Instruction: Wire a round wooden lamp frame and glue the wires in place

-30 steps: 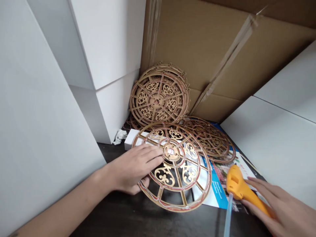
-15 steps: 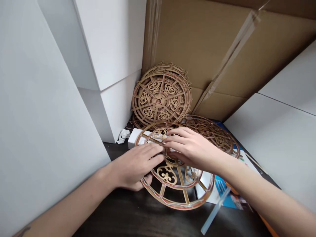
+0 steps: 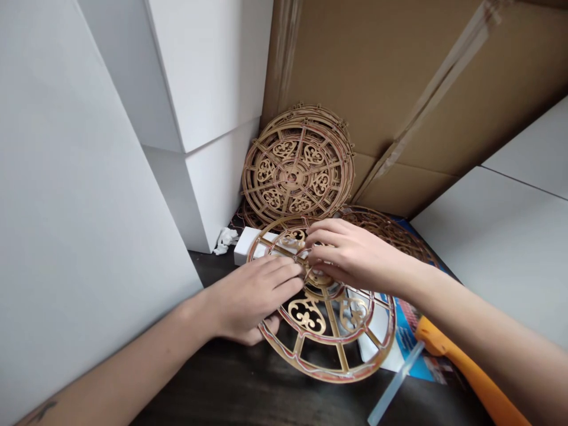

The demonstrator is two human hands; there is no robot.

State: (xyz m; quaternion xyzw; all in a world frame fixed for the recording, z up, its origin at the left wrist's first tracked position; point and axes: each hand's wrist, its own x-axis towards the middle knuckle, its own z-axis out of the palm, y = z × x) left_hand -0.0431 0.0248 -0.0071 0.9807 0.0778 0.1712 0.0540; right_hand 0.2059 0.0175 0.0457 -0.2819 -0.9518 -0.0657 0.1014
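right hand (image 3: 355, 254) has left glue gun (image 3: 464, 360), curled over openwork disc (image 3: 332, 320).

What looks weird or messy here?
The crumpled white scrap beside the small white box: it's a shapeless wad, while the golden discs behind lean together. The disc at the left hand and right hand shows no clear break, though they hide part of it.

Round frame (image 3: 331, 339) in front, stack of frames (image 3: 284, 177) behind

The stack leans before the cardboard (image 3: 350, 71), more frames (image 3: 394, 231) lying to its right. Left stand boxes (image 3: 208, 71), a tissue (image 3: 226, 238) at their foot, then a small box (image 3: 248, 244). Right of the round frame: leaflet (image 3: 412, 352), glue gun (image 3: 473, 368), glue stick (image 3: 394, 387).
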